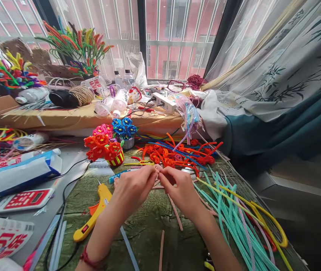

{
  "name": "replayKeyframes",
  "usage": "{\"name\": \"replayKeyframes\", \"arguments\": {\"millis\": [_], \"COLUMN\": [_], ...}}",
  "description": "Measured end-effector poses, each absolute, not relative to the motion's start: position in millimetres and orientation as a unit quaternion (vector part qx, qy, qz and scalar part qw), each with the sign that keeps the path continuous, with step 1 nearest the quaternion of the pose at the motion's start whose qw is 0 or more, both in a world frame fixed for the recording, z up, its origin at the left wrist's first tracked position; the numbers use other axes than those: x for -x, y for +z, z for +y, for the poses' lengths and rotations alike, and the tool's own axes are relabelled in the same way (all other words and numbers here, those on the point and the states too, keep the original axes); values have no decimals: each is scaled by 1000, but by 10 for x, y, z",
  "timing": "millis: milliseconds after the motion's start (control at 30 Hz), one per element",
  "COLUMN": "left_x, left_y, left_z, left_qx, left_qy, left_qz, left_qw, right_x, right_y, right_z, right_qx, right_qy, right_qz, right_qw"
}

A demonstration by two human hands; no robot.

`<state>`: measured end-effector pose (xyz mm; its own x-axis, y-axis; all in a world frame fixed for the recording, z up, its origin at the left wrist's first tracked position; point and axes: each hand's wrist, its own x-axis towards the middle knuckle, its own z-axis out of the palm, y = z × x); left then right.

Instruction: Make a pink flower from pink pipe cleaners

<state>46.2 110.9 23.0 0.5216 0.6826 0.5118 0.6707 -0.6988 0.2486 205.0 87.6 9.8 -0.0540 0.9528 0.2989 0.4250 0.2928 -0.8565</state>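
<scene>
Over the middle of the green wood-grain table, my left hand [135, 185] and my right hand [180, 185] meet at the fingertips. Both pinch a small pale pink pipe cleaner [157, 168], which looks curled into a coil at its top. A loose pink pipe cleaner [175, 211] lies on the table below my right hand, and a short pink piece [161, 248] rests nearer to me. To the left of my left forearm is a yellow glue gun [94, 216]. Just beyond my fingers spread orange-red pipe cleaner flowers [167, 155] with long stems.
Teal pipe cleaners [230, 214] and a yellow one [273, 226] fill the right side. Red flowers in a striped pot [116, 158] and blue flowers [124, 128] stand behind. At left lie a calculator [25, 199] and a black cord [64, 195]. A power strip [163, 102] sits on the sill.
</scene>
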Motion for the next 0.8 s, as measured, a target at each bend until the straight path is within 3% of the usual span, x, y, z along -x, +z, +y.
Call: {"name": "replayKeyframes", "arguments": {"millis": [400,800], "left_x": [-415,-408], "left_y": [358,516], "left_z": [1067,1062], "left_qx": [-834,-778], "left_qy": [428,401], "left_qz": [315,360], "left_qw": [151,324], "right_x": [-2092,-2149], "right_y": [152,165], "right_z": [822,795], "right_qx": [439,444], "right_qy": [261,220], "right_qz": [-718,-731], "right_qw": [473,468]}}
